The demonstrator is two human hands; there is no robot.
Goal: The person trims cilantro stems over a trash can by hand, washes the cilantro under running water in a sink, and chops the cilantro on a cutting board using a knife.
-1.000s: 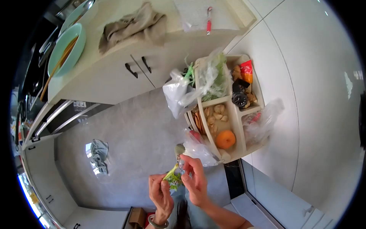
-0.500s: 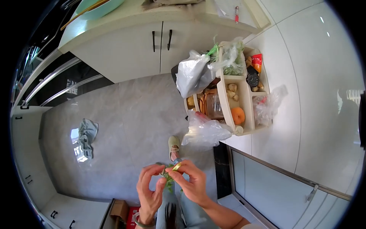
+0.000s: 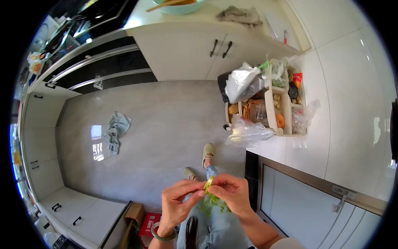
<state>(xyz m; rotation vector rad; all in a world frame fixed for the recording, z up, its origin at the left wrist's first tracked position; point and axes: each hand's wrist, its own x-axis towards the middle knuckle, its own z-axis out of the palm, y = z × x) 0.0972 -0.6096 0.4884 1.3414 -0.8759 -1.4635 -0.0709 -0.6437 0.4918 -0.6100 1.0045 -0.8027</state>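
Note:
A leafy green vegetable sprig (image 3: 213, 203) hangs in front of my legs, its pale yellow-green stem end pointing up and its leaves hanging below. My left hand (image 3: 179, 203), with a bangle at the wrist, pinches the stem from the left. My right hand (image 3: 233, 194) grips the same stem from the right, thumb and fingers closed on it. The fingertips of both hands nearly meet at the stem. Part of the leaves is hidden behind my right hand.
A beige storage rack (image 3: 271, 110) by the wall holds vegetables and plastic bags (image 3: 248, 132). A grey-blue cloth (image 3: 117, 128) lies on the floor. A red box (image 3: 148, 226) stands near my left wrist. Above the cabinet is a counter with a green bowl (image 3: 182, 7).
The camera view has swung, so the room sits further right and a second shoe shows. My hands have come closer together at the stem, with the leaves now hanging beneath my right hand.

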